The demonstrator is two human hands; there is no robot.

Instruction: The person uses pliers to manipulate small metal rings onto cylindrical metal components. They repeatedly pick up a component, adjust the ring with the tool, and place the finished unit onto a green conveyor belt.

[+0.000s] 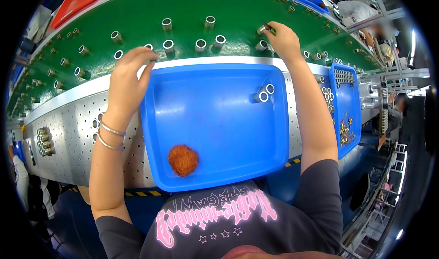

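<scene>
One green conveyor belt [137,25] curves across the top, carrying many short metal sleeves; four stand in a row [194,45] near its front edge. Below it sits one large blue tray [215,121] holding two metal sleeves [264,93] and one copper scouring ball [183,160]. The left hand [128,78] hangs over the belt edge, fingers loosely spread, holding nothing. The right hand [284,41] pinches a thin tool [269,28] against one sleeve [261,30].
</scene>
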